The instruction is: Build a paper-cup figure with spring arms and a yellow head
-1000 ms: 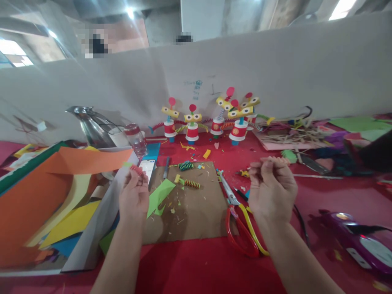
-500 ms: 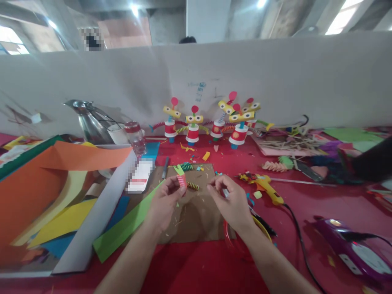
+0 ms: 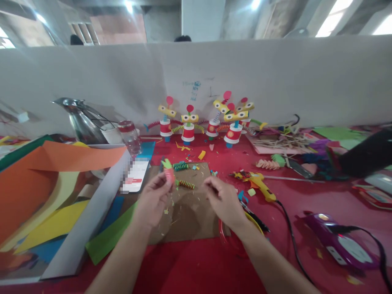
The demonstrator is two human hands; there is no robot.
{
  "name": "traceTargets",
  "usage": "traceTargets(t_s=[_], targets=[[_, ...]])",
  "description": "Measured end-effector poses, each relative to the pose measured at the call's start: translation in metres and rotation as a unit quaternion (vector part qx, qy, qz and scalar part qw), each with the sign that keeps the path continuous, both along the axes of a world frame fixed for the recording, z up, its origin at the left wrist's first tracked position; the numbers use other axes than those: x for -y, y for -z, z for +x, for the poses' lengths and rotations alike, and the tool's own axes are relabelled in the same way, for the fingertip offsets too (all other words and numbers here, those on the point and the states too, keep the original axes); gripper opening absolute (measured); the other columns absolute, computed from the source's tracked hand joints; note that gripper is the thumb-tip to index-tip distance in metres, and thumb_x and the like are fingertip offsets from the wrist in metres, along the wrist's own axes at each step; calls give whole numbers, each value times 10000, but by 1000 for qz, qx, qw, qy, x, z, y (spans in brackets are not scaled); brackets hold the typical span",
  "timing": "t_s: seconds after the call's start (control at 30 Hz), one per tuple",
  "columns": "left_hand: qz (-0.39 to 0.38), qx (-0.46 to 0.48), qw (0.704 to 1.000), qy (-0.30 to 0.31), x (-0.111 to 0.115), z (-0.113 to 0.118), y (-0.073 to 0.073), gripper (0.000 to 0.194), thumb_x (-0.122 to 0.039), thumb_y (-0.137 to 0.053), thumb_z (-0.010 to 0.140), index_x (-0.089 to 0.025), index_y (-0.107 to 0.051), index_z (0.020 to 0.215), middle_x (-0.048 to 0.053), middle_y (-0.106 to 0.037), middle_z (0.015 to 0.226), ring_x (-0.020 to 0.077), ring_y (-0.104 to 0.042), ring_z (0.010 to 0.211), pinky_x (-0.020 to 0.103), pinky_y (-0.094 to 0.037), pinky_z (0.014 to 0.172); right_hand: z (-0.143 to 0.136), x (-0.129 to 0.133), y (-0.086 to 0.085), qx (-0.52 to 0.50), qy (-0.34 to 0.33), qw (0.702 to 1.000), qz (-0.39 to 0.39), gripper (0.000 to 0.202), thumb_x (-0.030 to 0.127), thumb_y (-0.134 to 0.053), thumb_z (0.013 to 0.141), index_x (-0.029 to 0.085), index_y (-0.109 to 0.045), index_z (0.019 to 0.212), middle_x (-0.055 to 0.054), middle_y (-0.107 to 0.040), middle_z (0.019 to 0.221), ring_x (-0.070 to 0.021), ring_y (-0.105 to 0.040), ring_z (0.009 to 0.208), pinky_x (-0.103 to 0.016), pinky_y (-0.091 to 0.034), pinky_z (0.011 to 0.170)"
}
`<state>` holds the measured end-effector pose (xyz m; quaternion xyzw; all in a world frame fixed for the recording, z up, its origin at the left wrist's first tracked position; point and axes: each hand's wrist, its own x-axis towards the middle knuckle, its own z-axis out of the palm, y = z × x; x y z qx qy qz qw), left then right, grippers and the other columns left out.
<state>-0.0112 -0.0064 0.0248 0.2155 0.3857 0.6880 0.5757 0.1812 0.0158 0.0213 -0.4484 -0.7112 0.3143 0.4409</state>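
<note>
Between thumb and fingers, my left hand (image 3: 154,196) pinches a pink folded paper spring (image 3: 169,174) with a notched green tip pointing up. To its right, my right hand (image 3: 223,200) has its fingers curled in to the thumb over the cardboard mat (image 3: 192,220); whatever is in them, if anything, is hidden. On the mat, a teal-and-dark paper spring (image 3: 180,165) and a yellow-and-dark paper spring (image 3: 186,184) lie between my hands, apart from both. Paper scraps are scattered around them.
A yellow glue gun (image 3: 261,187) with a black cord lies right of the mat. A box of coloured paper (image 3: 82,241) and a phone (image 3: 136,175) are at left. Several cup figures (image 3: 188,132) stand by the wall. A purple device (image 3: 339,239) is at lower right.
My left hand has moved left with the pink spring, away from the two springs on the mat. My right hand keeps its curled pose. The whole view has shifted slightly.
</note>
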Motion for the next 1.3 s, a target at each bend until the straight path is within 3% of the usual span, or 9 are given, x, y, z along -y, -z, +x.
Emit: traceTargets(t_s=[0.23, 0.4, 0.53, 0.6, 0.73, 0.83, 1.07, 1.17, 1.3], targets=[[72, 3, 947, -314, -8, -50, -11, 235, 13, -688, 693, -204, -675, 780, -54, -658, 764, 37, -578, 626, 133, -446, 589, 19, -17, -8, -351, 176, 919, -19, 445, 357, -627, 832, 224, -335, 523, 81, -299, 483, -95, -250, 454, -235, -243, 461], [50, -124, 974, -181, -2, -23, -6, 197, -106, -744, 714, -192, -725, 889, 2, -706, 872, 83, -629, 763, 170, -482, 710, 20, -21, -1, -185, 155, 970, 1, 138, 318, -731, 731, 212, -651, 694, -6, -665, 776, -158, -574, 740, -279, -425, 701], [43, -257, 963, -76, 5, 5, -1, 292, -99, -762, 690, -211, -742, 959, 50, -723, 959, 145, -635, 853, 232, -490, 789, 13, -12, 2, -158, 90, 983, -41, 245, 390, -588, 875, 212, -666, 725, -13, -649, 661, -181, -618, 705, -325, -459, 724], [69, -313, 945, -68, 9, 11, -1, 340, -39, -762, 657, -235, -752, 935, 46, -715, 946, 161, -617, 864, 238, -480, 808, 9, -7, 2, -135, 76, 988, 17, 150, 358, -621, 859, 227, -669, 913, -43, -687, 885, -211, -634, 887, -367, -464, 839], [93, -381, 918, -61, 13, 15, 0, 396, 28, -729, 642, -276, -762, 894, 45, -692, 915, 210, -578, 955, 259, -459, 872, 3, -3, 0, -18, 25, 993, 110, 682, 362, -773, 732, 281, -462, 1333, -99, -521, 1349, -292, -468, 1248, -476, -368, 1037], [87, -403, 910, -42, 14, 17, 3, 430, 65, -696, 647, -292, -758, 879, 45, -687, 948, 224, -559, 1025, 274, -437, 937, 1, -2, -1, 41, -3, 993, 108, 700, 411, -786, 721, 300, -469, 1336, -94, -524, 1344, -307, -445, 1258, -497, -369, 1035], [106, -373, 921, 47, 19, 27, 10, 344, 15, -672, 702, -286, -754, 846, 53, -708, 970, 225, -575, 1033, 328, -385, 1045, 2, -4, -5, 106, -88, 989, 57, 173, 304, -731, 800, 277, -707, 970, -39, -721, 968, -252, -611, 1005, -428, -440, 899], [134, -466, 874, 36, 18, 26, 11, 347, -39, -705, 692, -274, -730, 946, 63, -688, 1011, 250, -579, 1045, 381, -397, 1038, 2, -6, -3, 110, -86, 990, 25, 83, 230, -708, 815, 267, -736, 884, -28, -730, 875, -226, -642, 908, -395, -459, 843], [117, -660, 741, -33, 12, 17, 12, 518, -71, -696, 700, -234, -594, 1180, 73, -622, 1049, 250, -583, 978, 401, -469, 900, 2, -6, -1, 80, -60, 995, 14, 130, 219, -708, 812, 251, -741, 933, -41, -727, 905, -215, -655, 894, -377, -471, 838]])
